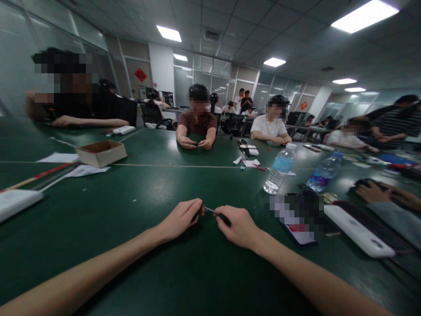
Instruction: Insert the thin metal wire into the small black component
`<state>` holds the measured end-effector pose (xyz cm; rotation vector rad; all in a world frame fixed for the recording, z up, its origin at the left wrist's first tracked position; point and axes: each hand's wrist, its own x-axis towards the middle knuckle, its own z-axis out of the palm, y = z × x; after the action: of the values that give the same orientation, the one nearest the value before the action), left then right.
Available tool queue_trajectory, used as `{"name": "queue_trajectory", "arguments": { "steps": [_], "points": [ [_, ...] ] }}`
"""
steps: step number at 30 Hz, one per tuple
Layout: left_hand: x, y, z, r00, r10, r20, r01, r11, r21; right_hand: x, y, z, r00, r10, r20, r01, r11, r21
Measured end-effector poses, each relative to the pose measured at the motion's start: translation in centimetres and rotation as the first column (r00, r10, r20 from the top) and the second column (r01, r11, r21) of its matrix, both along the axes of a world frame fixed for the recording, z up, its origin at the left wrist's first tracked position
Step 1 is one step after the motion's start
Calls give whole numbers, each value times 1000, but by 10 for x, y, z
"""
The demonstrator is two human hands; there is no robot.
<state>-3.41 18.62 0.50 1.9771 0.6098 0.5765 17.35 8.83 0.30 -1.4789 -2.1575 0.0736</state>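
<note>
Well to the left of the grip, a white flat object (18, 204) sits at the edge of the green desk (82, 232), just below a long red-and-cream stick (37, 179). Farther out, up and to the left, an open cardboard box (101, 154) rests on loose white paper (87, 170).

The left hand (180, 220) comes in from the lower left, its fingers closed around the rod's left end, where a small dark part shows. A thin metal rod (209, 210) lies in the narrow gap between the hands. Its long axis runs nearly side to side, dipping slightly toward the right hand (238, 227), whose fingers close on the other end around a dark section. The rod sits at the centre of the grip, equally close to both hands as far as the view shows, and both hands hover over the desk. Its full length is hidden by the fingers.

Straight ahead across the desk, a seated person's hands (195, 142) meet over something small. To the right of the grip stand two plastic water bottles (279, 169), and nearer lies a pixelated, unreadable object (296, 218). Beyond it is a white power bank (358, 230), with a co-worker's hand (371, 192) at the far right.
</note>
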Motion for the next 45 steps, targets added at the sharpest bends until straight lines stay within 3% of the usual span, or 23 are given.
{"name": "queue_trajectory", "arguments": {
  "steps": [45],
  "points": [
    [0, 1, -1, 999, -21, 36, 22, 1000, -19, 1, 0, -1, 1000, -1, 7, 1, 1000, 1]
  ]
}}
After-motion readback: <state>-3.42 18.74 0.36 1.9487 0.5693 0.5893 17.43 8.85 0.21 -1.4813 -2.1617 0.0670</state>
